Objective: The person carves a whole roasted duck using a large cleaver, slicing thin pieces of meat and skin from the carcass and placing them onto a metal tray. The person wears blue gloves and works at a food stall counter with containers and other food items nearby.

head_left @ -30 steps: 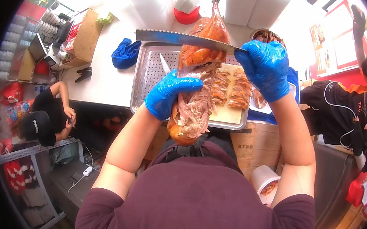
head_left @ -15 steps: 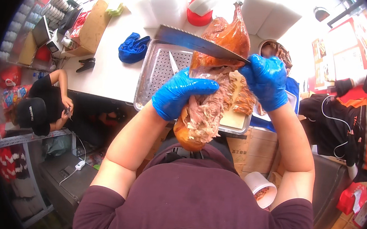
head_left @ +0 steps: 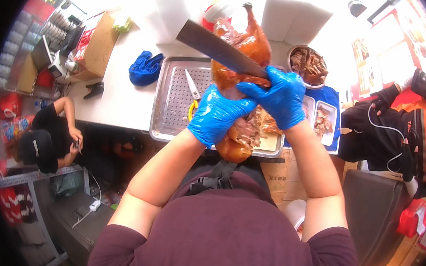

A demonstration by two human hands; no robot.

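Your right hand (head_left: pixel 277 95) has raised the cleaver (head_left: pixel 220 47) higher, gripping it; left hand (head_left: pixel 219 116) clasps the roast duck (head_left: pixel 246 47) over the tray (head_left: pixel 173 99). Scissors (head_left: pixel 192 88) lie mid-frame.

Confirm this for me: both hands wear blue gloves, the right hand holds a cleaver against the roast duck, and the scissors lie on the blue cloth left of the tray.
One detail is off. In the head view the scissors lie on the perforated metal tray, not on the blue cloth. The rest holds: left hand and right hand wear blue gloves, and the right holds the cleaver against the roast duck.
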